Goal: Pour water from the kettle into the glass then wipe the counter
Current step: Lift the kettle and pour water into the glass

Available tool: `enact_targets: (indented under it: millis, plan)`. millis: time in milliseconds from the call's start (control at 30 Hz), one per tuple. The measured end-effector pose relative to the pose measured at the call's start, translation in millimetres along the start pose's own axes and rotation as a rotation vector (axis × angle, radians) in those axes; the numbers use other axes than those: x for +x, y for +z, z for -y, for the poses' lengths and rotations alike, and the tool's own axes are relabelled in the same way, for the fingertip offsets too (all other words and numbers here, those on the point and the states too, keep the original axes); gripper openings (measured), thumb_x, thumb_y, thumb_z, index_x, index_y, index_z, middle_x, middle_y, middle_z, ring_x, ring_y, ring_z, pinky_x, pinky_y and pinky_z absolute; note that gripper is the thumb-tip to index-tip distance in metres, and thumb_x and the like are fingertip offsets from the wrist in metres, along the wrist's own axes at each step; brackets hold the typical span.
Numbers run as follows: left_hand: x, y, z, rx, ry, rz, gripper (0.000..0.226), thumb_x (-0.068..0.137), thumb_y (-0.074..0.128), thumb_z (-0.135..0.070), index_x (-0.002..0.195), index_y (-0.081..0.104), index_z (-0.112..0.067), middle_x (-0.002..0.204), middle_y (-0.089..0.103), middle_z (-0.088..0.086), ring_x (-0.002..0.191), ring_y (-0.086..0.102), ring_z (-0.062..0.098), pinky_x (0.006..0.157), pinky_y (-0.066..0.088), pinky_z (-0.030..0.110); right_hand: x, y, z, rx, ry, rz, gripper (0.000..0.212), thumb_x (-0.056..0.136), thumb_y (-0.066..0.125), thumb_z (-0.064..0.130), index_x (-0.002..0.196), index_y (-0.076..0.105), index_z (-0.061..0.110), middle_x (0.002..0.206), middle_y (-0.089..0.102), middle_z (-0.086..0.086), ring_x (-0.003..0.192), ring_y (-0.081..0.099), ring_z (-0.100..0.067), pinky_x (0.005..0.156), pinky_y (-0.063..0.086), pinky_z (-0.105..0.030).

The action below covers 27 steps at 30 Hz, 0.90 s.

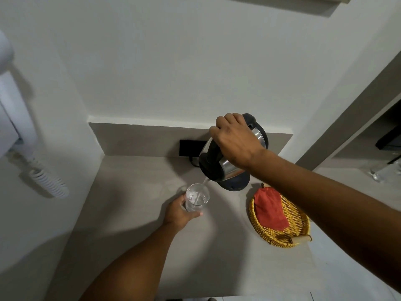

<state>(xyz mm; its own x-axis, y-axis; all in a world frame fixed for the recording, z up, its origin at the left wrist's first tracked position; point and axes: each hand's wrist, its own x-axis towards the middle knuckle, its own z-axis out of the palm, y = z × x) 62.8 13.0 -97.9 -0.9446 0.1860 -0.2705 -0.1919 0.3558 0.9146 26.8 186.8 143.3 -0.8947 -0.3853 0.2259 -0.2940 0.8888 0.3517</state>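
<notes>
My right hand [235, 141] grips the black handle of a steel kettle [225, 165], which is tilted forward and down above the counter. A thin stream of water runs from its spout into a clear glass [197, 197]. My left hand [179, 212] is wrapped around the lower left side of the glass and holds it upright on the grey counter [152, 213]. Water stands in the glass. An orange-red cloth [270, 209] lies folded in a yellow wicker basket [280, 237] to the right of the glass.
The kettle's black base [237, 184] sits on the counter under the kettle, with a black socket plate [189, 147] on the low backsplash behind. A white wall-mounted appliance with a coiled cord [48, 182] hangs at the left. A lower shelf opens at the right.
</notes>
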Motion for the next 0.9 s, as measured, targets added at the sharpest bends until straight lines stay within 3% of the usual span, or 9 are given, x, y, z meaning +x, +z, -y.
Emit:
enact_targets:
  millis: [500, 667, 900]
  plan:
    - [2, 5, 3, -0.01, 0.018, -0.009, 0.065, 0.062, 0.096, 0.0, 0.121, 0.07, -0.006, 0.095, 0.072, 0.001, 0.074, 0.06, -0.006, 0.064, 0.045, -0.003, 1, 2, -3, 0.009, 0.018, 0.014, 0.013, 0.089, 0.055, 0.008, 0.102, 0.057, 0.009, 0.097, 0.054, -0.011, 0.091, 0.045, -0.028, 0.091, 0.036, -0.041]
    - [5, 6, 7, 0.001, 0.017, -0.01, 0.064, 0.062, 0.097, -0.005, 0.121, 0.07, -0.009, 0.099, 0.074, 0.002, 0.086, 0.066, 0.013, 0.066, 0.045, -0.003, 1, 2, -7, 0.01, 0.023, 0.005, 0.014, 0.087, 0.053, 0.005, 0.101, 0.057, 0.008, 0.096, 0.053, -0.012, 0.091, 0.045, -0.029, 0.091, 0.036, -0.042]
    - [9, 7, 11, 0.017, -0.002, -0.009, 0.067, 0.062, 0.098, -0.009, 0.123, 0.07, -0.012, 0.102, 0.073, 0.0, 0.089, 0.065, 0.012, 0.066, 0.045, -0.004, -2, 12, -13, 0.061, 0.068, -0.009, 0.013, 0.086, 0.054, 0.004, 0.098, 0.057, 0.009, 0.095, 0.053, -0.011, 0.091, 0.045, -0.028, 0.089, 0.035, -0.041]
